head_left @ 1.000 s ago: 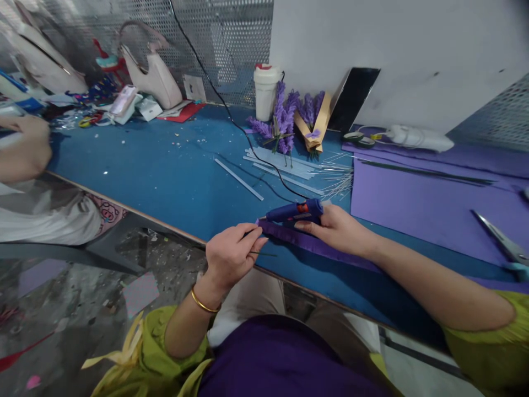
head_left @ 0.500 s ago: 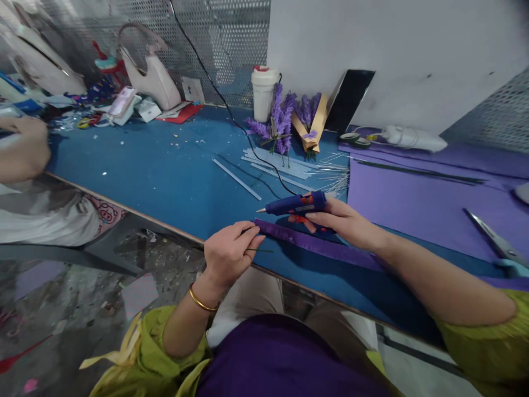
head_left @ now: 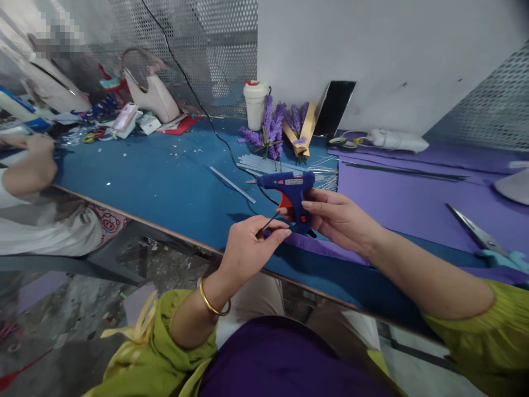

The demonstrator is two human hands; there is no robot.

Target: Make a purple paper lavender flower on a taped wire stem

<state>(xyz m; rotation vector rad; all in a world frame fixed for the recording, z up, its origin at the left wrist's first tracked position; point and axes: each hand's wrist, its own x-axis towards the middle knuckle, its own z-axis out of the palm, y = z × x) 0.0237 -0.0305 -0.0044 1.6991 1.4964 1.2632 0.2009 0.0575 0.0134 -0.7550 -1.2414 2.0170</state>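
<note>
In my right hand (head_left: 341,218) is a blue hot glue gun (head_left: 292,184) with a red trigger, its nozzle pointing left above the table. My left hand (head_left: 250,245) is closed on a thin dark stem (head_left: 270,220), which slants up toward the gun's trigger. From beside the left fingers a purple strip (head_left: 330,248) runs right along the table, passing behind my right wrist. Whether the left fingers also pinch the strip's end is hidden. A single pale glue stick or strip (head_left: 233,184) lies beyond my hands.
Purple sheets (head_left: 384,198), scissors (head_left: 475,231) and dark stems (head_left: 407,171) lie at the right. Purple flowers (head_left: 273,129), a white cup (head_left: 255,105) and a phone (head_left: 335,107) stand at the back. A black cord (head_left: 194,99) crosses the table. Another person's hand (head_left: 35,160) is at far left.
The glue gun has turned more upright, its handle now showing, and has moved slightly up and left. My left hand has shifted right, closer to it, with the stem now slanting upward.
</note>
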